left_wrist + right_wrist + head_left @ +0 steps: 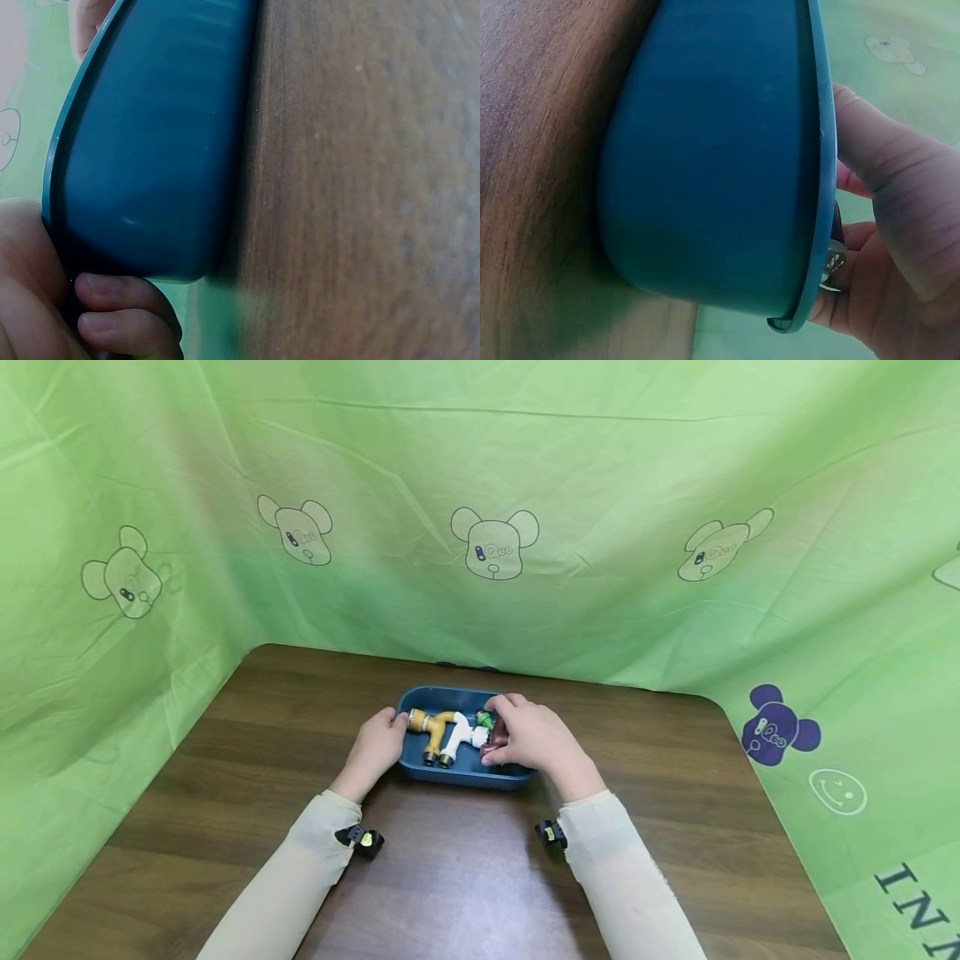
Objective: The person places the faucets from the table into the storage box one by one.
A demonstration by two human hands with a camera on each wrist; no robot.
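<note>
A blue plastic basin (pixel 465 778) sits on the table. My left hand (pixel 378 742) grips its left end, thumb at the rim and fingers curled below the edge in the left wrist view. Inside lie a yellow tap (pixel 437 727) and a white tap (pixel 457 739) side by side, with a green piece (pixel 485 719) beyond the white one. Over the basin's right end, my right hand (pixel 536 735) holds a dark red, shiny object (pixel 496 737), mostly hidden by the fingers. A metal part (pixel 835 259) shows by that palm in the right wrist view.
The brown wooden table (pixel 450 868) surrounds the basin. Behind and beside it hangs a green cloth (pixel 585 593) printed with bear heads. A black wrist camera is strapped to each sleeve.
</note>
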